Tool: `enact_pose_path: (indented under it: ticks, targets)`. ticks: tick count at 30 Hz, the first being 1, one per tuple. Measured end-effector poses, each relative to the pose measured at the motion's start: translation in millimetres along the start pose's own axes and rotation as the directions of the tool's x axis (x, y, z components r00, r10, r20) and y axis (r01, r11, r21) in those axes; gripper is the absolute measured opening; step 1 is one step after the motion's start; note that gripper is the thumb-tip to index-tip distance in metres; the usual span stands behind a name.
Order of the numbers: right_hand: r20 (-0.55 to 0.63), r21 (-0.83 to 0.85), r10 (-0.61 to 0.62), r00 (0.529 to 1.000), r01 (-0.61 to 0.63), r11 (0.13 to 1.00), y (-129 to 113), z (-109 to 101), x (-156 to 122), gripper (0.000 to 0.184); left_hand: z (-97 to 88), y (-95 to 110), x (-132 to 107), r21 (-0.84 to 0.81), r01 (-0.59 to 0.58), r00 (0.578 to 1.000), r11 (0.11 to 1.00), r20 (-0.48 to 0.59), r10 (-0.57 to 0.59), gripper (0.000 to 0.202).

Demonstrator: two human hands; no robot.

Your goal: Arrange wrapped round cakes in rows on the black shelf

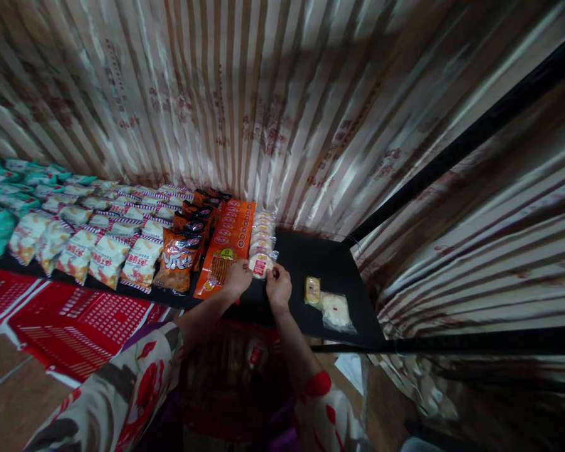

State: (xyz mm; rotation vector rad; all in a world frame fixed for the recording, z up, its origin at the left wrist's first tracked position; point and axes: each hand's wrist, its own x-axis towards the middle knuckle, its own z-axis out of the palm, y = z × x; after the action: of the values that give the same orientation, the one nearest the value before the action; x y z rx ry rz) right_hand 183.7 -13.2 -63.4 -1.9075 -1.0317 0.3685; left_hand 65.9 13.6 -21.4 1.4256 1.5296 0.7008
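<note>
Flower-printed sleeves (141,376) reach over a black shelf (289,254), where a round white packet (258,267) sits just right of a flat orange pack (232,232). The person's right hand (279,289) pinches the packet's edge; the left hand (238,279), fingers curled, is at its opposite edge, over the orange pack's near corner, its grip impossible to tell from here. Similar wrapped rounds (263,229) line the orange pack's right side; farther right lie 2 more, a yellow pack (312,290) and a white pack (336,311). Brown-orange bags (175,258), then white bags (108,258), stand to its left.
</note>
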Motion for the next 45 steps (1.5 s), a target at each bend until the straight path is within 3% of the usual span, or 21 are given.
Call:
enact_pose_path:
  ticks: [10,26,31,34,37,40,45]
  targets:
    - [0.008,-0.052,0.0,1.0,0.0,0.999,2.0,7.8,8.6,0.035,0.8,1.0,12.3,0.005,-0.02,1.0,1.0,-0.008,0.02,0.027]
    - [0.033,-0.105,-0.024,0.999,0.028,0.994,1.1,10.4,16.0,0.034,-1.9,11.2,4.5,0.182,-0.033,0.999,0.983,0.004,0.032,0.034]
    - [0.026,-0.109,-0.027,0.999,0.03,0.994,1.2,11.1,16.1,0.033,-1.1,10.0,-1.6,0.285,-0.117,0.993,0.951,0.022,0.115,0.033]
    - [0.039,-0.108,-0.022,0.999,0.026,0.994,2.0,11.4,16.5,0.034,1.6,7.2,-9.8,0.373,-0.242,0.966,0.896,0.006,0.258,0.036]
    - [0.035,-0.094,-0.034,0.999,0.037,0.995,2.8,11.7,16.6,0.034,6.1,2.5,-17.3,0.44,-0.377,0.919,0.815,0.066,0.389,0.041]
    - [0.04,-0.093,-0.025,0.999,0.029,0.995,3.4,11.5,16.5,0.033,10.5,-4.3,-21.4,0.492,-0.48,0.871,0.727,0.169,0.461,0.043]
    - [0.046,-0.08,-0.05,0.998,0.054,0.995,5.5,11.4,16.1,0.034,15.9,-16.3,-20.8,0.552,-0.544,0.827,0.632,0.228,0.514,0.047]
